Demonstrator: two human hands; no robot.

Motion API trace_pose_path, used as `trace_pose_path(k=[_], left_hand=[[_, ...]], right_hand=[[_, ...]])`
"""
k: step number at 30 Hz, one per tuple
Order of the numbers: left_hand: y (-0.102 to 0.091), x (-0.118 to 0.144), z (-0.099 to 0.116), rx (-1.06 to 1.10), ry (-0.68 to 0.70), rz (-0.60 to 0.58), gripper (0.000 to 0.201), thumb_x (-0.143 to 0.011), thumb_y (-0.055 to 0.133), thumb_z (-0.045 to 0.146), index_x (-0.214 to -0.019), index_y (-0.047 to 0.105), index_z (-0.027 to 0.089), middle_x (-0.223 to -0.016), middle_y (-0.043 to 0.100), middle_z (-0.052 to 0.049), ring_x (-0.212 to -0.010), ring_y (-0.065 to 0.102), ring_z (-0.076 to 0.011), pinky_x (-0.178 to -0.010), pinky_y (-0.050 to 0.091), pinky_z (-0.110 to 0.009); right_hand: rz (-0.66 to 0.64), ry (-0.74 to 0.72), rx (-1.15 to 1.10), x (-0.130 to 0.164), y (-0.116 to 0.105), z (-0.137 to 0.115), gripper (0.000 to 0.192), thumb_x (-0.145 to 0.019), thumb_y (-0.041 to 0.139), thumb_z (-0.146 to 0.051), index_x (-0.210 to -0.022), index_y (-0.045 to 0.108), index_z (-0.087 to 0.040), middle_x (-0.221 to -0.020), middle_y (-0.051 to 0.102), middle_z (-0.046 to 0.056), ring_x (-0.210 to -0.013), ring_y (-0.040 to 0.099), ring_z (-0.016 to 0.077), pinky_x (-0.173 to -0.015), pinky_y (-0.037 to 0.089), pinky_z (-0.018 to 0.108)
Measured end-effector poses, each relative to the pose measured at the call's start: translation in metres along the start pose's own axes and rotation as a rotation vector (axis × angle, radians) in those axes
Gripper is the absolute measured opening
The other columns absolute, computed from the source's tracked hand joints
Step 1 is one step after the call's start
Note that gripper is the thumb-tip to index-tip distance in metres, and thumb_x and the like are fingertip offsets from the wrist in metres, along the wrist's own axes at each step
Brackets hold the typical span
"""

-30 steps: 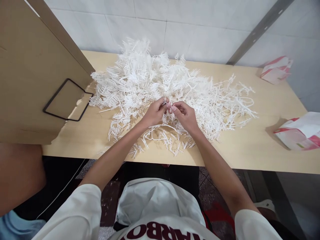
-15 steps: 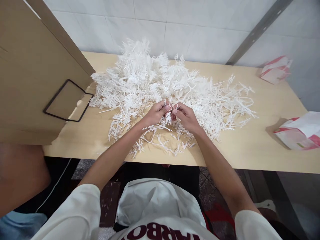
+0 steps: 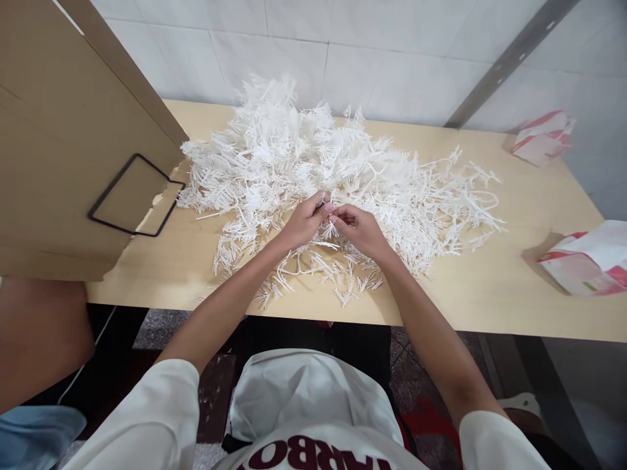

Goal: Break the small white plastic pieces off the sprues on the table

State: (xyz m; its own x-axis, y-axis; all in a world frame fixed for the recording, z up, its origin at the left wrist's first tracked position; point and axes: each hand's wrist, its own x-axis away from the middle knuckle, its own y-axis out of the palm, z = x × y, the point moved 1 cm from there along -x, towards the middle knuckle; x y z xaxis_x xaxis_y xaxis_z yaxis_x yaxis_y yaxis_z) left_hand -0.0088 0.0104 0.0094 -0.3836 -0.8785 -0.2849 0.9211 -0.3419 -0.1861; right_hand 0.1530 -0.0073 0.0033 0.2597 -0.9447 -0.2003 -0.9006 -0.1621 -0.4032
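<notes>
A big heap of white branched plastic pieces (image 3: pixel 313 156) covers the middle of a light wooden table (image 3: pixel 490 294). My left hand (image 3: pixel 306 222) and my right hand (image 3: pixel 360 230) meet at the heap's near edge, fingertips together. Both pinch one white branched piece (image 3: pixel 329 230) between them. More loose white branches (image 3: pixel 318 271) lie on the table just below my wrists.
A brown cardboard box (image 3: pixel 59 130) with a black-outlined window stands at the left. Two pink-and-white bags sit at the right, one near (image 3: pixel 585 258) and one far (image 3: pixel 539 137). Another person's arm (image 3: pixel 39 333) shows at lower left. A white tiled wall runs behind the table.
My hands stayed at the same spot, fingers working the white piece; my right hand dropped slightly and the loose branches beneath shifted a little.
</notes>
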Motion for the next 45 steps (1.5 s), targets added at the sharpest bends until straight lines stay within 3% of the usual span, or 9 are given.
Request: trace_pose_path(k=[10,14,18,21,25,29,33,40,45], left_hand=[[0.000,-0.003,-0.003,0.125,-0.080,-0.047,0.050,-0.076,0.059,0.066,-0.073,0.049,0.018,-0.063,0.044,0.004,-0.058,0.039,-0.0088,-0.056,0.032,-0.023],[0.005,-0.001,-0.002,0.370,-0.201,-0.112,0.051,-0.068,0.070,0.064,-0.073,0.050,0.017,-0.062,0.045,0.004,-0.055,0.040,-0.0078,-0.052,0.031,-0.023],[0.006,-0.001,0.003,0.592,-0.213,-0.102,0.043,-0.074,0.068,0.054,-0.069,0.044,0.018,-0.059,0.038,0.005,-0.049,0.036,-0.0067,-0.049,0.030,-0.023],[0.000,-0.004,0.002,0.474,-0.206,-0.008,0.038,-0.079,0.065,0.050,-0.070,0.048,0.018,-0.060,0.041,0.004,-0.050,0.038,-0.0064,-0.049,0.030,-0.023],[-0.006,-0.007,-0.001,0.288,-0.153,0.110,0.039,-0.081,0.062,0.054,-0.073,0.050,0.018,-0.059,0.046,0.004,-0.050,0.039,-0.0068,-0.050,0.032,-0.022],[-0.004,-0.005,-0.001,0.087,-0.029,0.112,0.038,-0.085,0.056,0.056,-0.078,0.053,0.019,-0.062,0.049,0.003,-0.056,0.043,-0.0080,-0.057,0.036,-0.023],[0.000,-0.002,-0.001,0.013,-0.006,0.078,0.037,-0.084,0.057,0.056,-0.081,0.054,0.019,-0.068,0.049,0.003,-0.062,0.043,-0.0086,-0.061,0.036,-0.023],[-0.001,-0.004,-0.001,0.214,-0.107,0.028,0.043,-0.074,0.069,0.056,-0.088,0.053,0.018,-0.077,0.055,0.001,-0.071,0.051,-0.0093,-0.066,0.041,-0.022],[-0.009,-0.005,-0.001,0.139,-0.166,-0.081,0.050,-0.061,0.080,0.052,-0.086,0.058,0.015,-0.078,0.056,0.000,-0.071,0.052,-0.0092,-0.064,0.040,-0.021]], right_hand=[[0.014,-0.088,0.218,0.004,0.002,-0.007,0.030,-0.088,0.053,-0.047,-0.074,0.060,-0.021,-0.061,0.057,-0.003,-0.054,0.045,0.0099,-0.057,0.036,0.026],[-0.029,-0.109,0.083,0.007,-0.001,-0.010,0.030,-0.088,0.054,-0.045,-0.071,0.059,-0.021,-0.063,0.057,-0.003,-0.057,0.047,0.0100,-0.058,0.036,0.026],[-0.026,-0.101,-0.126,0.008,-0.001,-0.009,0.032,-0.088,0.055,-0.046,-0.069,0.058,-0.021,-0.063,0.055,-0.003,-0.058,0.049,0.0102,-0.060,0.041,0.026],[0.048,-0.086,-0.155,0.006,0.001,-0.007,0.027,-0.087,0.055,-0.047,-0.083,0.065,-0.022,-0.075,0.063,0.000,-0.068,0.058,0.0125,-0.066,0.046,0.028],[0.179,-0.157,0.005,0.002,0.000,-0.009,0.029,-0.089,0.053,-0.047,-0.104,0.067,-0.026,-0.108,0.066,0.004,-0.100,0.060,0.0178,-0.085,0.047,0.033],[0.105,-0.065,0.053,0.002,0.000,-0.010,0.040,-0.090,0.046,-0.054,-0.082,0.067,-0.021,-0.082,0.066,0.002,-0.080,0.059,0.0152,-0.073,0.045,0.030],[0.043,-0.009,0.105,0.002,0.004,-0.007,0.039,-0.082,0.057,-0.058,-0.075,0.063,-0.020,-0.066,0.059,-0.002,-0.061,0.049,0.0114,-0.059,0.038,0.027],[0.182,-0.079,0.124,0.003,0.001,-0.009,0.031,-0.085,0.059,-0.050,-0.082,0.069,-0.021,-0.072,0.065,0.000,-0.062,0.054,0.0115,-0.061,0.042,0.027],[0.244,-0.099,0.063,0.003,-0.003,-0.001,0.021,-0.083,0.064,-0.042,-0.091,0.074,-0.025,-0.092,0.075,0.001,-0.079,0.067,0.0149,-0.073,0.053,0.029]])
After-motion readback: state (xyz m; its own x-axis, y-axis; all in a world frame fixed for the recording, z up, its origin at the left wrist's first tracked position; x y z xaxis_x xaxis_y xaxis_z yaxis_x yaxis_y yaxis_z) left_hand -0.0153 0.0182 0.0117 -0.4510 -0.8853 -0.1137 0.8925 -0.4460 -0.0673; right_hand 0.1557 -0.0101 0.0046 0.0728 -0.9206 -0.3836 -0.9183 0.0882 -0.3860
